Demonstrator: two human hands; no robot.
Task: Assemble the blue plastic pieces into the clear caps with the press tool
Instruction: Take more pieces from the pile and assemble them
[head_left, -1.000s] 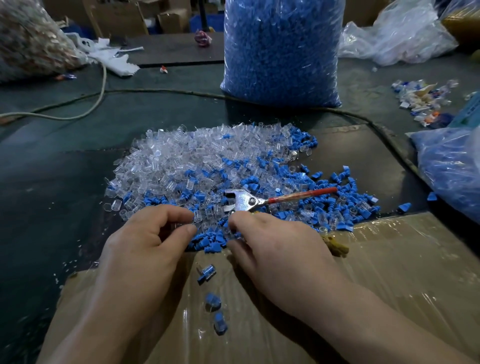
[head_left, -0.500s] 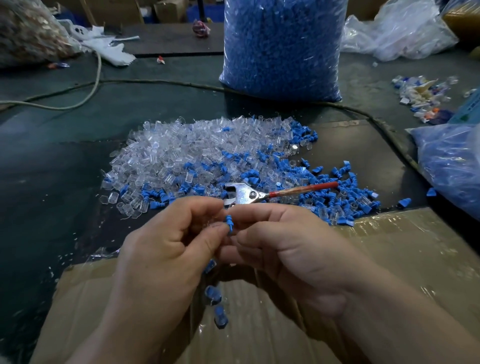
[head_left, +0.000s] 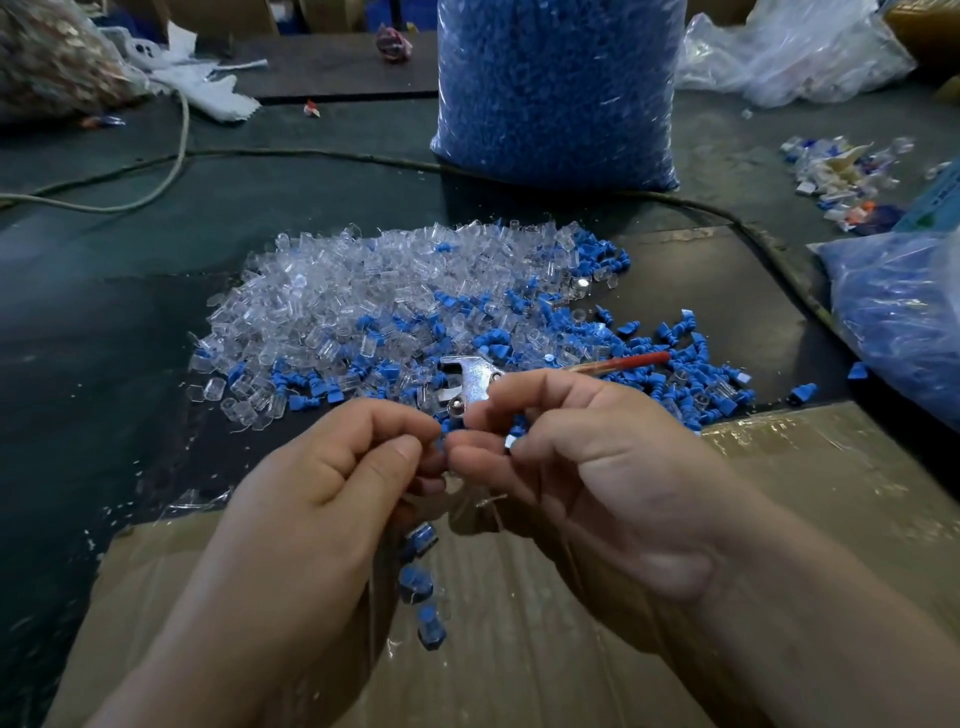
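A small blue plastic piece (head_left: 445, 428) is held above the near edge of the work surface, where the fingertips of both hands meet. The left hand (head_left: 332, 483) is curled, and the piece is pinched between its thumb and forefinger. The right hand (head_left: 587, 467) is likewise curled, with its fingertips closed on the same piece from the opposite side. Whether a clear cap is already fitted over the piece cannot be told, as the fingers cover most of it.

The press tool (head_left: 470, 382) is lying untouched just behind the hands, on the mixed heap. Its metal head is pointed left and its red handle (head_left: 623, 361) is directed right. The clear caps (head_left: 363, 291) are piled to the left and rear of the heap, and the loose blue pieces (head_left: 680, 369) are spread to the right.

Three blue items (head_left: 415, 584) are set in a row on the taped cardboard box (head_left: 545, 665) below the hands. A tall bag of blue pieces (head_left: 556, 88) is placed upright behind the heap. A second bag (head_left: 904, 322) is located at the right edge. A cord (head_left: 182, 156) is run across the dark table (head_left: 104, 312).
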